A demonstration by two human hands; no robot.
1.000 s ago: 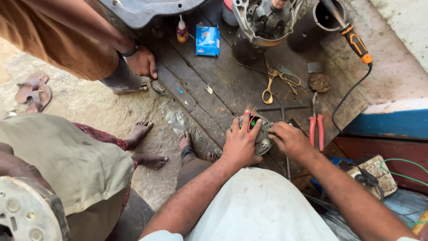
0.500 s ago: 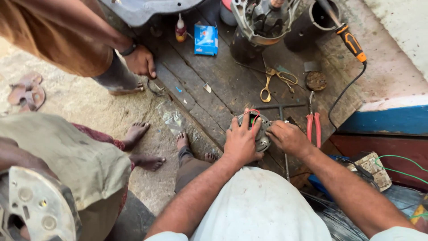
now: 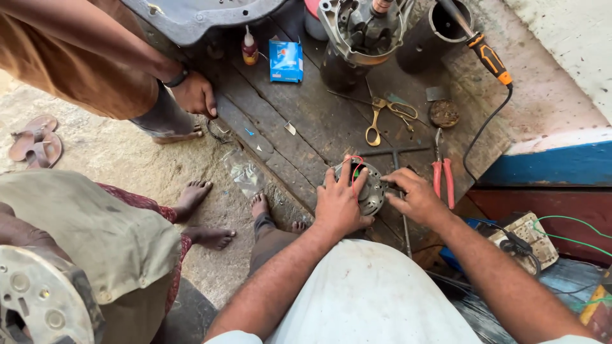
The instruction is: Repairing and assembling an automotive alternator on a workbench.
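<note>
Between both hands, on the dark plank bench: round grey motor housing. Left hand clamped over its near-left side, fingers spread. Right hand pressed on its right edge, fingers together. Red-handled pliers just right; scissors beyond.

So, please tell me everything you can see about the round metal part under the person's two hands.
The round metal part looks like a small motor housing of dull grey cast metal. It lies flat on the dark wooden platform. Red wires loop over its top. The left hand covers its left side with spread fingers, and the right hand touches its right edge. Much of it is hidden.
</note>
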